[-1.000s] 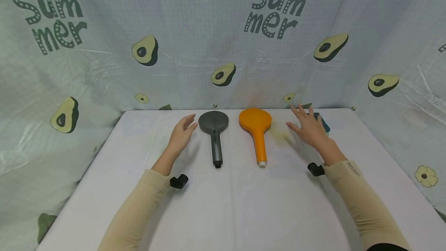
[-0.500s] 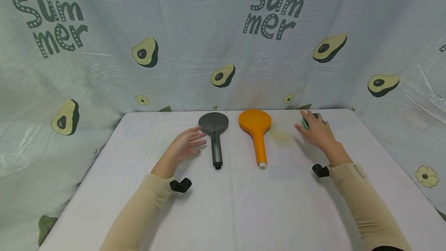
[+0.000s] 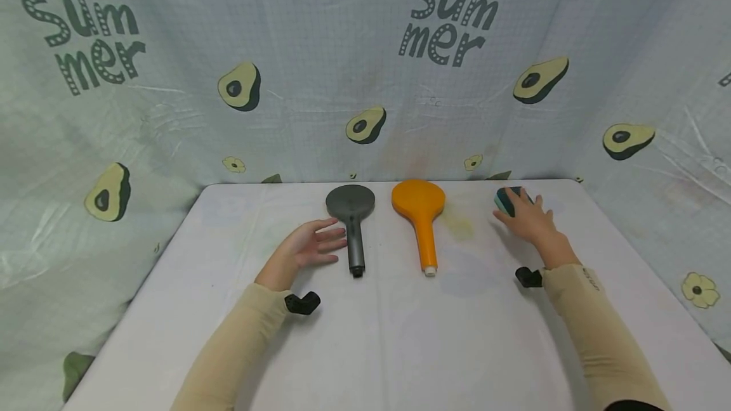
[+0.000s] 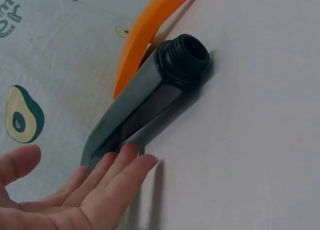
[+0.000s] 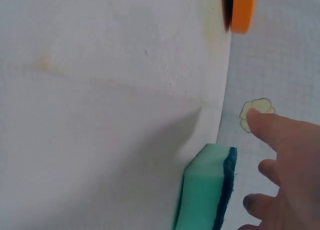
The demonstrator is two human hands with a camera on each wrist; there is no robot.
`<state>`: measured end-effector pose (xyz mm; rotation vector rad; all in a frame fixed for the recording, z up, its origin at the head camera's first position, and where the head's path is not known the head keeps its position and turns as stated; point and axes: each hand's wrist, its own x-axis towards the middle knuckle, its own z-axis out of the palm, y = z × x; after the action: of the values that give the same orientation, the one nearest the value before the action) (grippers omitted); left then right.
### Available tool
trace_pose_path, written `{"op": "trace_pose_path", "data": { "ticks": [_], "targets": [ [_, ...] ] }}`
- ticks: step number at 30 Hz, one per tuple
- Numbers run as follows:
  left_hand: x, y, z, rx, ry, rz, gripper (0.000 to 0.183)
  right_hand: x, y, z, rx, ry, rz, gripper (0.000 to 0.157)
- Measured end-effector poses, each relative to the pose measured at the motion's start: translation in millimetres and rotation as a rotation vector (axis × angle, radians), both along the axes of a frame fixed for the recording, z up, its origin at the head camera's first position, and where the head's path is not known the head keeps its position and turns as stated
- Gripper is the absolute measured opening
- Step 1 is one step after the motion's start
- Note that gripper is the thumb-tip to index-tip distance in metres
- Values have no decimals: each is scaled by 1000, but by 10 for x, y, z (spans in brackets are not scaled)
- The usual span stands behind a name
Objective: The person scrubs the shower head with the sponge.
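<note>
Left of a dark grey hand shower head (image 3: 351, 200) is my left hand (image 3: 305, 247), palm turned inward and fingers extended. Its fingertips come right up to the grey handle, whose threaded end (image 4: 187, 58) faces the camera in the left wrist view. At the back right, my right hand (image 3: 530, 222) hovers with spread fingers over a sponge (image 3: 503, 202), covering part of it. The right wrist view shows this sponge (image 5: 202, 192) as a mint-green block with a dark teal scouring layer, the fingers apart from it.
An orange hand shower head (image 3: 419, 198) lies right of the grey one, handle toward me. Both rest on a white-covered table (image 3: 400, 347). A patterned curtain (image 3: 308, 49) hangs behind the table's far edge. A faint yellow stain (image 3: 459, 224) marks the cloth.
My left hand has come nearer and lower along the grey shower head, turning its palm inward. My right hand has drawn back slightly toward me and right, uncovering more of the sponge.
</note>
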<state>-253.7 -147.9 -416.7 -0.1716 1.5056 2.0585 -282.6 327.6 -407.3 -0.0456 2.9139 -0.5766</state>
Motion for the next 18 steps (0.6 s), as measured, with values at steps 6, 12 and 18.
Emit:
{"op": "trace_pose_path", "data": {
  "ticks": [6, 12, 18],
  "targets": [
    [-30, 47, -34, -11, -16, -2, 58, -39, 24, -22, -12, -64, -11, 85],
    [-43, 94, -60, -36, -34, 3, 54, -95, -4, -39, -37, -90, -28, 85],
    [-58, 137, -70, -65, -38, 25, 56, -90, -53, -14, -43, -122, -45, 81]
  ]
}}
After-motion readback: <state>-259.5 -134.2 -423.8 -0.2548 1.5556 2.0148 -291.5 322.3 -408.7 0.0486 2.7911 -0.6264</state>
